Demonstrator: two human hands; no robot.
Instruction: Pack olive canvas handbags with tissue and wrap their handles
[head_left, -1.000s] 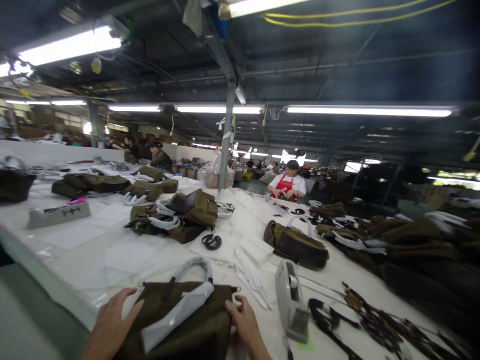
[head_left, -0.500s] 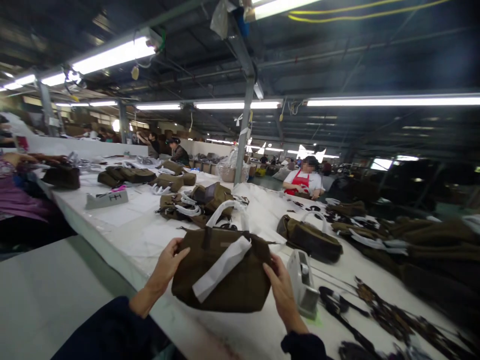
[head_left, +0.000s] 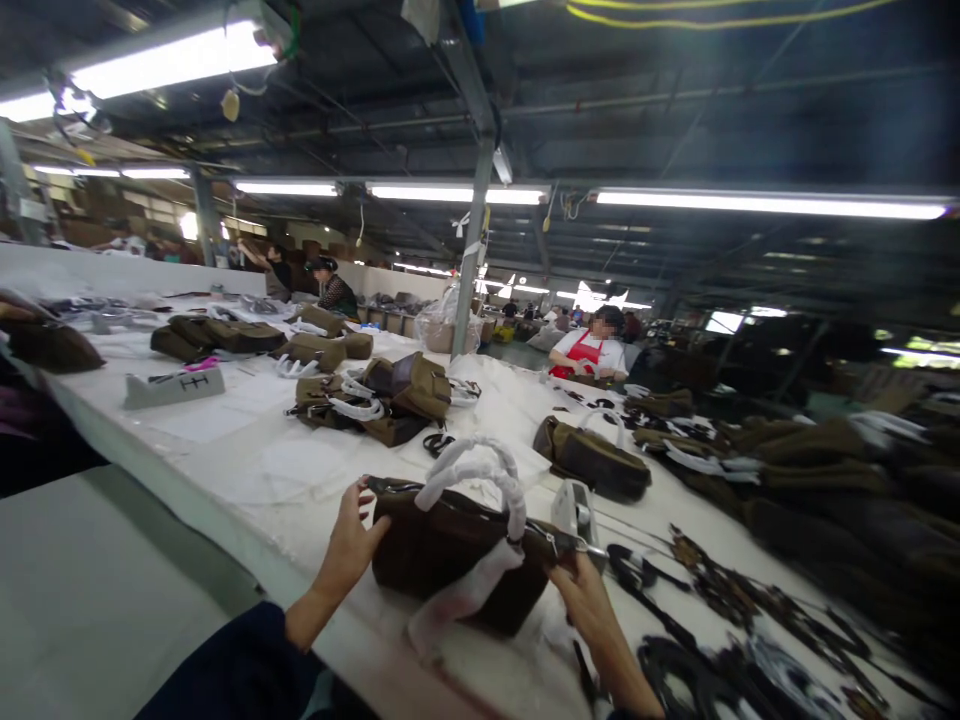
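A dark brown handbag (head_left: 427, 545) is held between my two hands over the white table, its zipped top edge tilted toward me. Its two handles are wrapped in white paper; one stands up and the other hangs over the front, blurred at its lower end. My left hand (head_left: 352, 540) grips the bag's left end, thumb on the near side. At the right end, below the zip, my right hand (head_left: 581, 585) is closed on the bag, its fingertips partly hidden behind it. Just beyond the right hand stands a grey tape dispenser (head_left: 576, 508).
Several olive bags (head_left: 409, 390) lie across the white table (head_left: 247, 480), another bag (head_left: 592, 455) beyond the dispenser. Dark straps (head_left: 750, 590) spread at the right near a large bag pile (head_left: 817, 470). A second dispenser (head_left: 174, 388) sits left. A co-worker in a red apron (head_left: 589, 350) stands across.
The handbag has tipped, so its zipped top and handles show instead of its flat front. Both hands have stayed on its ends. The view has shifted slightly to the right.
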